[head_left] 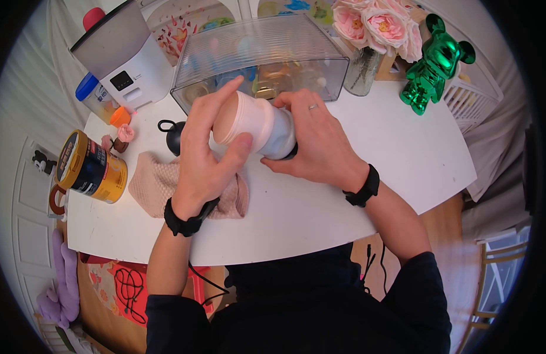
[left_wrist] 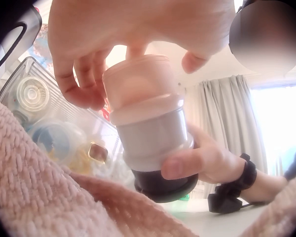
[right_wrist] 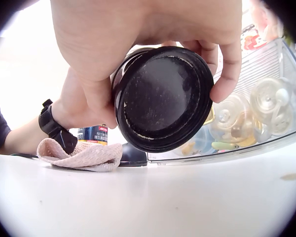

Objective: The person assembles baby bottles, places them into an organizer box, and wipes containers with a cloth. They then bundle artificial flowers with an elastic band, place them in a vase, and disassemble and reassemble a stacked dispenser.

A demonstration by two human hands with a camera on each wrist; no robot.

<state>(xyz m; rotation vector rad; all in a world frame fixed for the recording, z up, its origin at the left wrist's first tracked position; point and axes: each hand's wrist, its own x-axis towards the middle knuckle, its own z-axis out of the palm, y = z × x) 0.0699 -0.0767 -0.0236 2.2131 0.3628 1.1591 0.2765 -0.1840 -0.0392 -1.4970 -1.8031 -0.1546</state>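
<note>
A stacked container [head_left: 256, 121] has a translucent pink section, a pale grey section and a black base [right_wrist: 163, 98]. It is tilted above the white table [head_left: 302, 218], its pink end toward the left. My right hand [head_left: 326, 141] grips the grey and black end, thumb on one side and fingers round the other. Around the pink end my left hand [head_left: 202, 150] is spread, index finger extended; in the left wrist view a small gap shows between its thumb and the pink section. A pink waffle-textured cloth [head_left: 152, 183] lies below the left hand.
Behind the hands stands a clear ribbed box [head_left: 261, 41] of bottles and parts. A black ringed object [head_left: 175, 138], a yellow-black tub [head_left: 93, 168] and a white dispenser [head_left: 122, 65] are at left. A flower vase [head_left: 361, 71] and a green figure [head_left: 435, 65] stand back right.
</note>
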